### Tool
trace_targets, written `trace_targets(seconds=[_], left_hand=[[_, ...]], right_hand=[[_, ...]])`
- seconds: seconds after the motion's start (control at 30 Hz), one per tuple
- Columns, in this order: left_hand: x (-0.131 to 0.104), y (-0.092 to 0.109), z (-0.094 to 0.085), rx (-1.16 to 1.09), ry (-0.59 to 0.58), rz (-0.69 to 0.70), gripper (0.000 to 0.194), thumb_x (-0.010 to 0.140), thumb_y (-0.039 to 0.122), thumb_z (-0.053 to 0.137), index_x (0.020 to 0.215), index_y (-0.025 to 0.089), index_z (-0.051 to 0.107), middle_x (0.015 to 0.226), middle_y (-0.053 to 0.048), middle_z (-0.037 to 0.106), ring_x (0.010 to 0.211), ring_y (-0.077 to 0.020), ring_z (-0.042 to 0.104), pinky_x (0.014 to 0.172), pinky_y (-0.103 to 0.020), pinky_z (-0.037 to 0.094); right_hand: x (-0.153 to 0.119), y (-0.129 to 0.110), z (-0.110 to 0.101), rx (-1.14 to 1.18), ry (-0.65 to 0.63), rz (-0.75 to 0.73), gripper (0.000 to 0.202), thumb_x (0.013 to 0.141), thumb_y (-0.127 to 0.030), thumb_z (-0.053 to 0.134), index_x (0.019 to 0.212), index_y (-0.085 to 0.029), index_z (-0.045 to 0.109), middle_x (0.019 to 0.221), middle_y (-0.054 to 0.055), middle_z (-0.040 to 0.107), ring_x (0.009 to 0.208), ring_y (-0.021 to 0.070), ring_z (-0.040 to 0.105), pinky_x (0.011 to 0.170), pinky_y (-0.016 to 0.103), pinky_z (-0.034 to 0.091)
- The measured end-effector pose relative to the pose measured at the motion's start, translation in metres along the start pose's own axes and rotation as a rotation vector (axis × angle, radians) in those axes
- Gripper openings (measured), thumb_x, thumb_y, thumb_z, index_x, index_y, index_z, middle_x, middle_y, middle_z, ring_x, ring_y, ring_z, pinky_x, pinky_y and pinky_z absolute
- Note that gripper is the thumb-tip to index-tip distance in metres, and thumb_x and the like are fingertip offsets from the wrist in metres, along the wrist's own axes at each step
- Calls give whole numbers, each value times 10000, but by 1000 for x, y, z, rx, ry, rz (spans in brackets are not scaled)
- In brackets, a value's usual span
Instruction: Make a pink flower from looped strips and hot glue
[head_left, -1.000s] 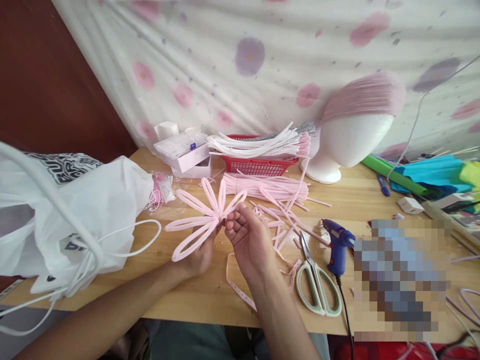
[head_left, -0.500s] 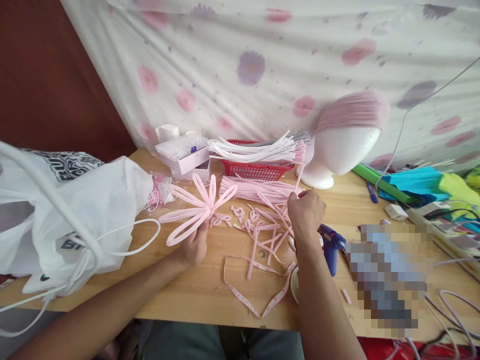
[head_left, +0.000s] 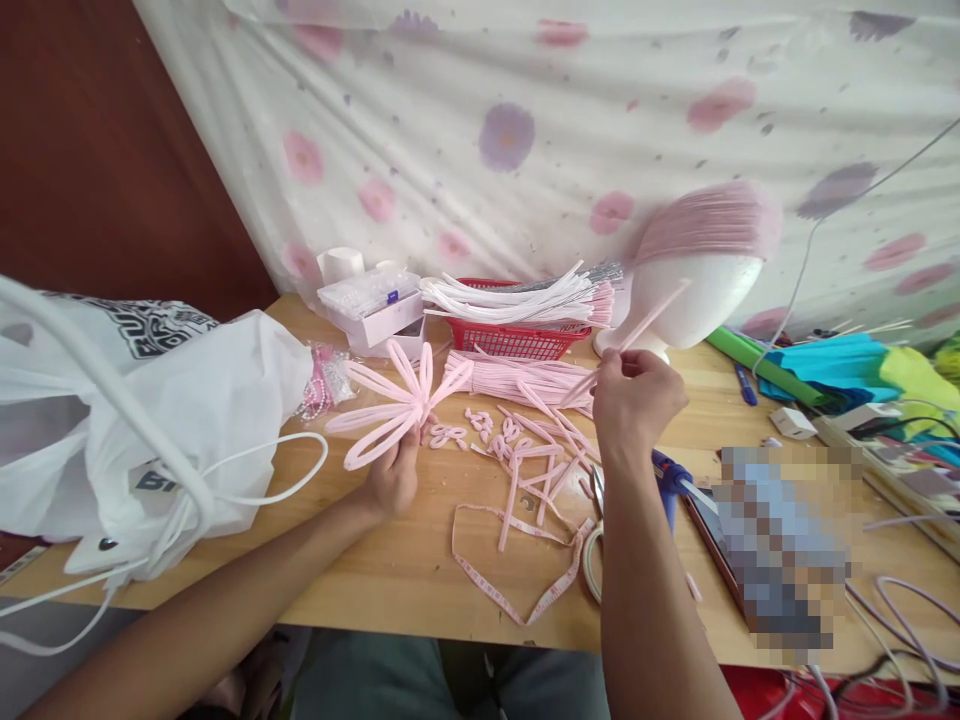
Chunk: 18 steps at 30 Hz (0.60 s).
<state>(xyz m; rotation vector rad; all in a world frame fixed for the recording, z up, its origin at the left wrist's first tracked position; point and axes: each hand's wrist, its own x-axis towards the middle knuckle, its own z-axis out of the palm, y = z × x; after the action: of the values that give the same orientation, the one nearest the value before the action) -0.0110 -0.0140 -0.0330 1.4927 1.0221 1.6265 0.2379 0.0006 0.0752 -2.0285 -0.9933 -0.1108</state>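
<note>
Evidently the table (head_left: 360, 580) keeps the pink bundle (head_left: 517, 382) w/in reach. L hand (head_left: 396, 475) grips the looped pink flower (head_left: 414, 405) by its base, left of the bundle, prob. so nothing's crushed; R hand (head_left: 639, 400) pinches one pink stem (head_left: 649, 324) partway along.

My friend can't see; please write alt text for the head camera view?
A person's left hand holds a flower of pink loops above a table; the right hand holds a pink strip. Behind stand a red basket and a mannequin head.
</note>
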Motion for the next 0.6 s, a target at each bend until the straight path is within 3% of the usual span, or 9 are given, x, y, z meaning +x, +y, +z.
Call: trace_targets(seconds=[0.07,0.17,0.27,0.33,0.43,0.5,0.6], left_hand=[[4,3,0,-63,-1,37,488,934,648,492,807,190,603,740,-27,572,667,-152,495,658,-302,471],[11,6,-2,-82,18,69,463,956,615,485,819,188,600,750,-23,551,666,-143,481,640,-292,443],[15,8,-4,-50,47,68,491,953,643,461,850,185,606,716,-12,525,637,-140,469,631,-294,437],[16,8,-5,-59,53,72,486,956,640,454,874,187,608,725,-9,520,625,-136,459,629,-291,439],[15,4,-5,-73,51,73,462,968,617,451,888,192,612,761,-16,533,650,-143,476,645,-295,448],[15,0,-5,-82,39,77,443,977,598,449,888,196,611,769,-17,542,668,-146,491,668,-300,456],[14,-3,-6,-92,25,89,410,984,571,460,903,201,618,786,-16,561,683,-144,502,684,-295,459]], right_hand=[[-21,-13,-12,248,-7,-71,361,922,-441,516,918,-154,734,763,78,727,633,197,651,633,307,471],[-68,-29,-14,385,-354,-74,315,877,-429,583,895,-163,750,574,10,661,499,166,581,546,274,403],[-114,-33,0,268,-600,-99,259,894,-361,591,850,-165,755,569,12,666,516,169,603,535,260,367],[-133,-29,7,117,-624,-181,250,908,-367,606,904,-163,750,706,61,733,650,201,676,602,267,404],[-140,-15,5,-170,-529,-227,251,960,-351,554,937,-163,718,905,123,760,807,236,715,666,280,425],[-138,-6,0,-360,-536,-198,255,960,-354,552,930,-151,702,926,148,756,819,264,723,660,297,430],[-135,5,-4,-514,-642,-193,253,960,-303,520,894,-137,699,884,160,756,789,285,734,628,310,435]])
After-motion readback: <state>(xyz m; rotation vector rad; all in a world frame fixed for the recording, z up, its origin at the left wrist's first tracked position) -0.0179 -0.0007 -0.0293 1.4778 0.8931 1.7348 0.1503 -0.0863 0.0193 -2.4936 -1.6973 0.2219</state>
